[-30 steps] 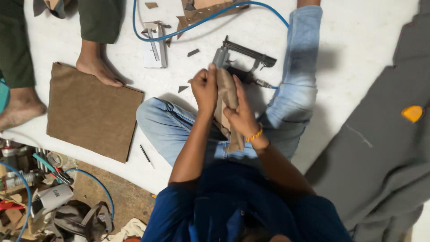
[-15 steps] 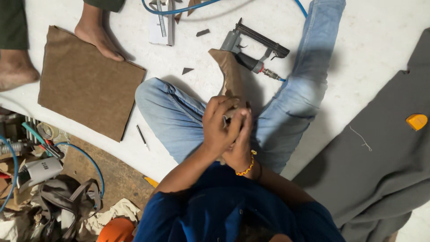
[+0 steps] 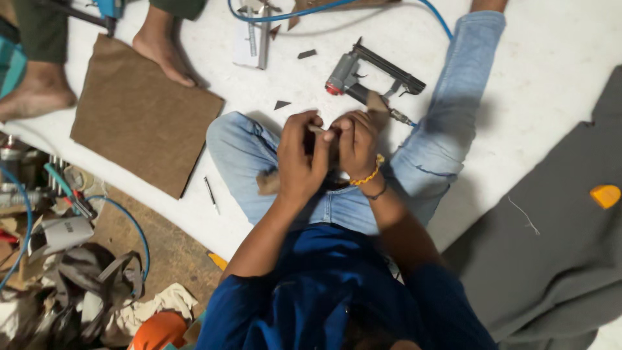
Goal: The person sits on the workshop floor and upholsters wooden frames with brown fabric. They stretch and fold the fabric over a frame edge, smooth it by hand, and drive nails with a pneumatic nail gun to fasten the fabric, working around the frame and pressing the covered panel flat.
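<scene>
Both hands have lifted since half a second ago, closer to the staple gun (image 3: 370, 79). From the head camera, left hand (image 3: 299, 159) and right hand (image 3: 353, 144) are closed together on a brown strip (image 3: 317, 129), just below the staple gun. Brown board (image 3: 144, 120) lies well left of it.

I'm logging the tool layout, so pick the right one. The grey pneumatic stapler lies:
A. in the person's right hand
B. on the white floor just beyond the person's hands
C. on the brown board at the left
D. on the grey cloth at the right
B: the grey stapler rests on the white floor just past both hands, left hand and right hand, touched by neither.
</scene>
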`<state>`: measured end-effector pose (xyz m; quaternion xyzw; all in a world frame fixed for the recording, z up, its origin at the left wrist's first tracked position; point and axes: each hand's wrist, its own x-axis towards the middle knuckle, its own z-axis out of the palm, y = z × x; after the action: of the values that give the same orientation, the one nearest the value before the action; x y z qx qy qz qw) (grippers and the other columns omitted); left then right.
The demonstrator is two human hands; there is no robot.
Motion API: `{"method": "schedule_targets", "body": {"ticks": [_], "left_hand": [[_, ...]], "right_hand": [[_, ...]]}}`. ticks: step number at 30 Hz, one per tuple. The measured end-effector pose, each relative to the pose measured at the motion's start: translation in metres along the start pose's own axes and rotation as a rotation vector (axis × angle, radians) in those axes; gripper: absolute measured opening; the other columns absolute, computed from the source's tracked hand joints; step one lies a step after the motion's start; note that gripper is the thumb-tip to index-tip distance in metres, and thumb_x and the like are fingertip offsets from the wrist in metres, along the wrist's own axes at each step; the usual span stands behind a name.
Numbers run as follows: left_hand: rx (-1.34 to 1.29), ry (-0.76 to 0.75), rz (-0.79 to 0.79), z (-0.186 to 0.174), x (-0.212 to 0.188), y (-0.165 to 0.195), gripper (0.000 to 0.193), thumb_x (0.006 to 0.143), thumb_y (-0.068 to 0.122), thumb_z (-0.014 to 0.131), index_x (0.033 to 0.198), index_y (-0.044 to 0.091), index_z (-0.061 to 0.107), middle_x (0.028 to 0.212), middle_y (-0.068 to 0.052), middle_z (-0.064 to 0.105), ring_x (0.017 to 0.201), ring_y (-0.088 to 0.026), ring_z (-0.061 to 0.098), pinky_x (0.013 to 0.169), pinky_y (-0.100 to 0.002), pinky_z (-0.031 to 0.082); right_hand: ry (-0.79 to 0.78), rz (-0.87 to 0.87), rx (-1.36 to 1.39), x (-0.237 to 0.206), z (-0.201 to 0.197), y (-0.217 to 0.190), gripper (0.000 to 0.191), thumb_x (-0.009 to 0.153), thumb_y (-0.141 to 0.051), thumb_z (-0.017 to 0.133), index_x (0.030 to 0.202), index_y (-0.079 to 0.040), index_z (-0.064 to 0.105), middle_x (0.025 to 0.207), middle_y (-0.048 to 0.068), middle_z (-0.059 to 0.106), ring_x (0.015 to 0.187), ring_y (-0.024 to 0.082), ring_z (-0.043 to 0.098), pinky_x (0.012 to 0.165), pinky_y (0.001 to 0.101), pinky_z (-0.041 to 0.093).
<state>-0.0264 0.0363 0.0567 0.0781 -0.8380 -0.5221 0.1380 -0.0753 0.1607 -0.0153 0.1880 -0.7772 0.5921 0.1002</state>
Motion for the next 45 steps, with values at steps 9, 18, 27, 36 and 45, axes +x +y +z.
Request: {"method": "schedule_targets", "body": {"ticks": [9, 18, 27, 36, 45], "left_hand": [[0.02, 0.035, 0.004, -0.017, -0.017, -0.025, 0.027, 0.096, 0.012, 0.073, 0.115, -0.001, 0.06, 0.114, -0.015, 0.056, 0.092, -0.023, 0.056, 0.082, -0.032, 0.05], [-0.136, -0.209, 0.037, -0.023, 0.008, -0.019, 0.031, 0.096, 0.02, 0.072, 0.112, -0.003, 0.06, 0.106, -0.01, 0.058, 0.098, -0.02, 0.058, 0.091, -0.031, 0.049], [-0.303, -0.249, -0.007, -0.023, -0.001, -0.04, 0.026, 0.104, 0.022, 0.065, 0.093, 0.0, 0.058, 0.087, -0.006, 0.054, 0.078, -0.016, 0.051, 0.071, -0.031, 0.042], [-0.122, -0.164, 0.231, -0.025, 0.001, -0.007, 0.025, 0.099, 0.015, 0.069, 0.09, -0.001, 0.053, 0.102, -0.018, 0.053, 0.089, -0.029, 0.052, 0.08, -0.036, 0.046], [0.007, -0.028, 0.483, -0.01, -0.009, -0.011, 0.016, 0.092, -0.003, 0.067, 0.086, -0.001, 0.052, 0.099, -0.015, 0.067, 0.088, -0.033, 0.065, 0.081, -0.042, 0.057]], "right_hand": [[0.111, 0.028, -0.107, -0.011, -0.004, -0.026, 0.034, 0.11, -0.016, 0.043, 0.091, 0.001, 0.065, 0.092, 0.017, 0.068, 0.089, 0.037, 0.063, 0.085, 0.0449, 0.048], [0.11, -0.002, -0.151, -0.012, -0.002, -0.03, 0.03, 0.107, -0.014, 0.047, 0.089, 0.002, 0.065, 0.091, 0.017, 0.068, 0.088, 0.036, 0.062, 0.082, 0.0451, 0.05], [-0.043, -0.08, -0.068, -0.007, -0.012, -0.049, 0.028, 0.108, -0.02, 0.051, 0.104, 0.003, 0.066, 0.105, 0.017, 0.067, 0.094, 0.036, 0.062, 0.087, 0.0458, 0.049], [-0.042, -0.16, -0.051, -0.009, -0.011, -0.048, 0.034, 0.107, -0.029, 0.056, 0.1, 0.004, 0.062, 0.1, 0.018, 0.065, 0.088, 0.038, 0.061, 0.082, 0.048, 0.048], [0.026, -0.256, -0.033, -0.013, -0.008, -0.031, 0.043, 0.107, -0.038, 0.052, 0.092, 0.003, 0.059, 0.086, 0.017, 0.063, 0.077, 0.035, 0.059, 0.07, 0.0443, 0.049]]}}
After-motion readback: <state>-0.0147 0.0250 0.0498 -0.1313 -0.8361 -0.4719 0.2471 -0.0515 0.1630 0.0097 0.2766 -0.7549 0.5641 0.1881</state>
